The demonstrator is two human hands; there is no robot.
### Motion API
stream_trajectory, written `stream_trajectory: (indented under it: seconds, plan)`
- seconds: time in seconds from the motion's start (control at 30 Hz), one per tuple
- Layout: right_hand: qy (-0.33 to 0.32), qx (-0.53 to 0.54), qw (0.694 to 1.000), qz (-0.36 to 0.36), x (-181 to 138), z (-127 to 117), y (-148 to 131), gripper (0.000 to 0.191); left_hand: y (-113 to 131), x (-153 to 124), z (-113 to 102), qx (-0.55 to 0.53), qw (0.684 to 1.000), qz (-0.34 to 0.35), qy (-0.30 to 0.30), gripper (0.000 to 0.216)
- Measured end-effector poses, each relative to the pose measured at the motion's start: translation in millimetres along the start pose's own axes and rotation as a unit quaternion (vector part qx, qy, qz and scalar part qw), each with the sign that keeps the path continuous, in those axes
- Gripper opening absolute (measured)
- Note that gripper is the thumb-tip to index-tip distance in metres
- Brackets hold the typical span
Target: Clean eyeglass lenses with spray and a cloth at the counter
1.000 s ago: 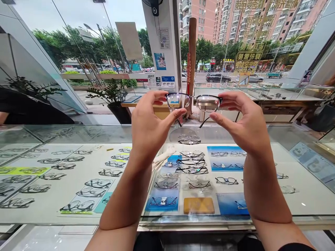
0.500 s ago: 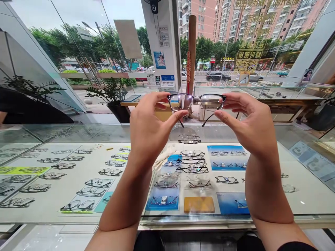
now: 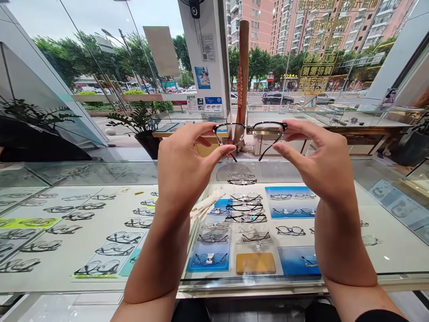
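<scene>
The glasses (image 3: pixel 248 128) are held up in front of the wearer, above the bench (image 3: pixel 389 241). At nine o'clock from them the left hand (image 3: pixel 187 165) pinches one end, thumb and fingers slightly parted; at three o'clock the right hand (image 3: pixel 321 163) grips the other end likewise. At six o'clock, under the bench's glass, lie other glasses (image 3: pixel 246 218) and a yellow case (image 3: pixel 256 263); at twelve stands a post (image 3: pixel 244 58).

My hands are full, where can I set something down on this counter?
Most room: the white patch right of the right forearm, towards the pictured sheets. Narrower: the strip between the left frames and the green-edged card. Crowded: the middle, with bunched frames, blue cards and yellow block. Some things may lie under glass.
</scene>
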State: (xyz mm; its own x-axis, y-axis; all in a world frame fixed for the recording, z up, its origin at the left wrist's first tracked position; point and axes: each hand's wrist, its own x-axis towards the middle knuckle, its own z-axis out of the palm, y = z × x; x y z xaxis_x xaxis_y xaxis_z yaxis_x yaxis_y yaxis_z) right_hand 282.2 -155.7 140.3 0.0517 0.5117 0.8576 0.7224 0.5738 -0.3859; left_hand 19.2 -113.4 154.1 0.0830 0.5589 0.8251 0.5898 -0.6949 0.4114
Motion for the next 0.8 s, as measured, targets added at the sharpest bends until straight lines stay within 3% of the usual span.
stream_trajectory:
  seconds: [0.8]
  plan:
    - [0.019, -0.024, 0.999, -0.037, -6, 4, -9, 0.037, 7, 5, -16, -0.011, 0.997, -0.062, -0.037, 0.041]
